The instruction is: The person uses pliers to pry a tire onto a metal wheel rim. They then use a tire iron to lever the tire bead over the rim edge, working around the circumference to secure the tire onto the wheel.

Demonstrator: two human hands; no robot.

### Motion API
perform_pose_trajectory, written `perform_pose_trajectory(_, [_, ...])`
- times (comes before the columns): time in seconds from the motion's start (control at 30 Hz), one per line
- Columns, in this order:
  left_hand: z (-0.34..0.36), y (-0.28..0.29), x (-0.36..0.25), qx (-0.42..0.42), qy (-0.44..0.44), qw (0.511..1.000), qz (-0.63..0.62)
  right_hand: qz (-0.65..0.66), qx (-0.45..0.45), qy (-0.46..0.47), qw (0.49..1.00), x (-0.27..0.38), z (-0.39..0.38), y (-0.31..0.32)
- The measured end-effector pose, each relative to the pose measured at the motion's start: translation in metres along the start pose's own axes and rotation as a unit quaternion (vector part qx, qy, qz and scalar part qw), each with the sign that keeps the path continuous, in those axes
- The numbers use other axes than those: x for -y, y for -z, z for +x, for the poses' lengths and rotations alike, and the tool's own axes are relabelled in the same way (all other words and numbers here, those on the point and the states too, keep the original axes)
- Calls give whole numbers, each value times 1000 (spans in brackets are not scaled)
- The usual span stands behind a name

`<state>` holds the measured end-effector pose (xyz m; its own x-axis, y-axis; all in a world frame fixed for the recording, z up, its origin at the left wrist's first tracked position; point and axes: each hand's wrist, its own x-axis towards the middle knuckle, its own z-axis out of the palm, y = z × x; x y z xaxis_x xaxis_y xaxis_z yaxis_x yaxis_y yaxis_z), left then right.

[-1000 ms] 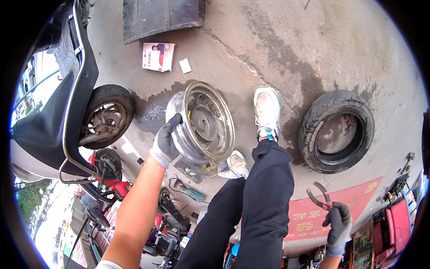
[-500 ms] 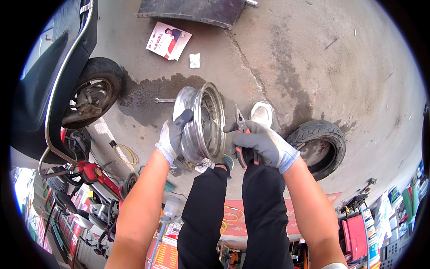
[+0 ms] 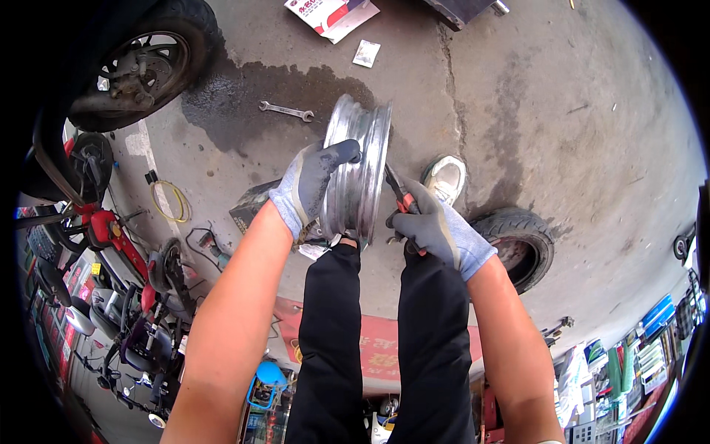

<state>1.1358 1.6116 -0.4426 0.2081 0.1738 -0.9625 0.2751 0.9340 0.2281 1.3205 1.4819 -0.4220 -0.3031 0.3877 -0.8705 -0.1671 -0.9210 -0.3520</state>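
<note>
Evidently, the bare metal wheel rim [image 3: 359,177] needed steadying: it was held on edge in front of the dark-trousered legs [image 3: 333,311], its grooved barrel turned upwards, a shape that would probably have rolled or tipped if let go. The gloved left hand [image 3: 319,177] was wrapped over the rim's left side with its thumb across the barrel, a grip that seemingly braced it; the fingers underneath were hidden. Just to the right of the rim, the gloved right hand [image 3: 435,222] was closed around red-handled pliers [image 3: 406,201], their dark nose aimed at the rim's right edge, presumably to bring the tool close to that side. Whether the nose touched metal, and how far its jaws were parted, could not be told.

Beyond the rim and to its left, a double-ended spanner [image 3: 287,112] lay on a dark wet patch [image 3: 222,111], perhaps put there to stay within reach. A black tyre [image 3: 518,222] lay on its side to the right of the rim, well apart from it, likely so as to leave room for the feet. A pale shoe [image 3: 446,179] was planted right of the rim, probably for balance, while a small white packet [image 3: 366,53] lay on the concrete beyond the rim
</note>
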Motion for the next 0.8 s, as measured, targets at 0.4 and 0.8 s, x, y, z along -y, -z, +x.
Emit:
perform_pose_trajectory(0.4, [0, -11, -6, -40, -90, 989, 110, -13, -86, -29, 996, -20, 2, 2])
perform_pose_trajectory(0.8, [20, 7, -24, 79, 43, 994, -68, 93, -132, 21, 987, 16, -5, -31])
